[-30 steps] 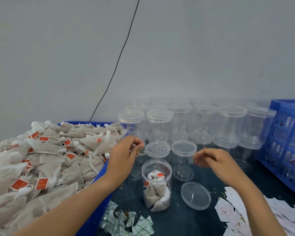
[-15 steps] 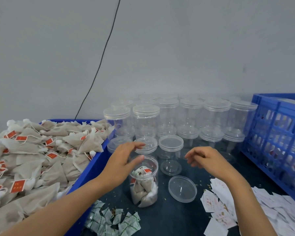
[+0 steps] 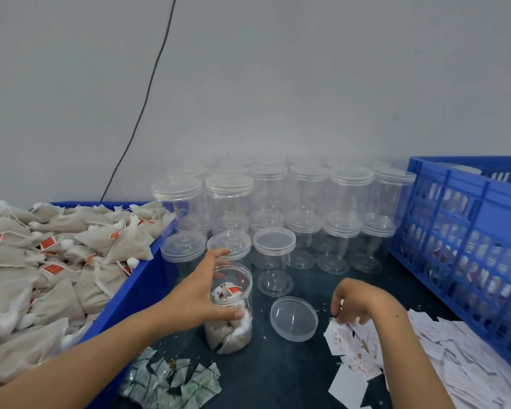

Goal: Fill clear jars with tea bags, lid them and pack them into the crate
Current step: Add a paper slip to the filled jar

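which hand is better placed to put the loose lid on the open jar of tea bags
Right. The left hand already grips the open jar, steadying it; the loose lid lies just beside the right hand, which is at the paper slips.

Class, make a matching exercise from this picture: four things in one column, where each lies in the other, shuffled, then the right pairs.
1. open jar
2. loose lid
3. paper slips
4. tea bags

A. heaped in the blue bin at the left
B. in the left hand's grip
C. flat on the table beside the open jar
D. under the right hand

Pairs: 1-B, 2-C, 3-D, 4-A
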`<state>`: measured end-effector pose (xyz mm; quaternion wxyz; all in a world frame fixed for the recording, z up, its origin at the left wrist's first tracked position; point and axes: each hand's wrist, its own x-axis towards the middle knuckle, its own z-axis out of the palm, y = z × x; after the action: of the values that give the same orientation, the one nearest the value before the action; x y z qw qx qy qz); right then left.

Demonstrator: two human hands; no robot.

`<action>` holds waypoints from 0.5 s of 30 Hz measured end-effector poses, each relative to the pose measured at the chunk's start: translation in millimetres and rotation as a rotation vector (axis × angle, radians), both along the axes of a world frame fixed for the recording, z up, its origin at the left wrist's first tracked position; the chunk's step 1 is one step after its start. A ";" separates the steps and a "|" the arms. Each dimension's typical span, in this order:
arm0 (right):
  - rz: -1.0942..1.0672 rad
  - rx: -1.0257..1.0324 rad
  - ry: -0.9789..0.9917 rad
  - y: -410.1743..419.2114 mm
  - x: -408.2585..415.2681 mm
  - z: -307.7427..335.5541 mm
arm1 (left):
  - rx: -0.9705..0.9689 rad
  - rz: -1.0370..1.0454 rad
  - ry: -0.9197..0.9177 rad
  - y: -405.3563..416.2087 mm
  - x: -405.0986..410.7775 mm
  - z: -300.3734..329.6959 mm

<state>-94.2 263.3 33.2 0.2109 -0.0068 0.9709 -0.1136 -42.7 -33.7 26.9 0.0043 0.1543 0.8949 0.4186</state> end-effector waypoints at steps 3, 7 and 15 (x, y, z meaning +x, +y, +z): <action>0.035 0.111 -0.079 -5.3 3.5 -4.1 | -0.015 0.010 0.013 0.9 -0.2 -0.5; 0.075 0.217 -0.109 -12.2 1.3 -10.0 | -0.018 0.006 0.010 0.1 -0.7 -0.6; 0.042 0.082 -0.097 -3.8 -3.9 -15.5 | -0.037 0.014 0.008 1.7 -0.6 0.5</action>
<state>-98.1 259.5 17.7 0.2600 -0.0129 0.9630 -0.0695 -43.2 -32.0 27.4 0.0007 0.1497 0.9036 0.4014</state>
